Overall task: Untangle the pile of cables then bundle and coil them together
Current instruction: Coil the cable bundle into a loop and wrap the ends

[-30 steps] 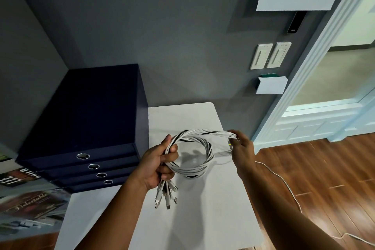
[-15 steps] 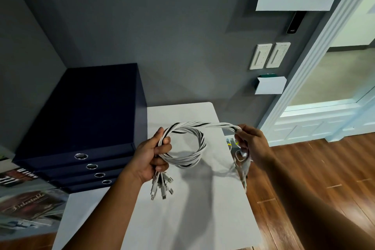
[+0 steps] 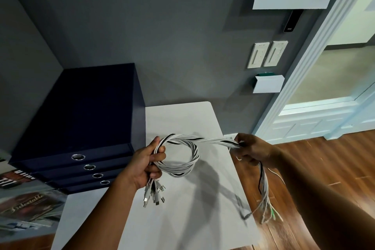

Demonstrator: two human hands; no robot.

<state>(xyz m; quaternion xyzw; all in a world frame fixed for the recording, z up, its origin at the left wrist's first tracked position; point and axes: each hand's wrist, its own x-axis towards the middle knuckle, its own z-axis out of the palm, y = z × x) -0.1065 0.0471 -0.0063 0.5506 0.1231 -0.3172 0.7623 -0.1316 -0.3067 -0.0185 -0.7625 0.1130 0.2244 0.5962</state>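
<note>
Untangling looks done. Plug ends (image 3: 155,194) hang under left hand (image 3: 146,165), whose fingers are curled round one bundle (image 3: 180,171): one loop made, above the table (image 3: 182,219). It's white cables plus one black; strand count unreadable. Right hand (image 3: 253,151) pinches the straight run, and the tail (image 3: 264,193) dangling at right is left to coil. Far left: one drawer box (image 3: 85,119), four pulls.

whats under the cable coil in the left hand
The white table, bearing the coil's shadow; the cable coil hangs above it, gripped by the left hand. Plug ends dangle below the hand. The table strip beneath hand and forearm is covered.
</note>
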